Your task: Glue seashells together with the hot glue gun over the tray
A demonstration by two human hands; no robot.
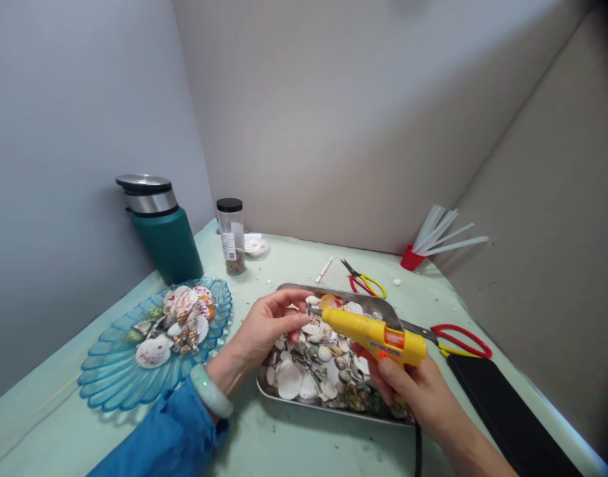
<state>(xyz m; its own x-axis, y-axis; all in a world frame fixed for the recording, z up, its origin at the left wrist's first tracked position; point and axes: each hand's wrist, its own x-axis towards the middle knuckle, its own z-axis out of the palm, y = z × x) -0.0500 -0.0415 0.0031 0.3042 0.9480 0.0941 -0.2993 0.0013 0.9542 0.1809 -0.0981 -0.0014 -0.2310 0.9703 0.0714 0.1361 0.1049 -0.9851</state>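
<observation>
My right hand [408, 387] is wrapped round a yellow hot glue gun [358, 328], its red light lit and its nozzle pointing left. The nozzle reaches the fingertips of my left hand [277, 321], whose thumb and fingers are pinched together. What they pinch is too small to make out. Both hands hover over a metal tray [334, 412] full of white, brown and orange seashells [289, 379]. To the left lies a blue scalloped glass plate [115, 368] with shells [155, 351] heaped on it.
A green tumbler [167, 242] and a black-lidded jar [231, 235] stand at the back left. Glue sticks [436, 228] stand in a red cup [412, 258]. Scissors [366, 283], larger scissors [460, 339], a marker [324, 269] and a black slab [503, 411] lie around the tray.
</observation>
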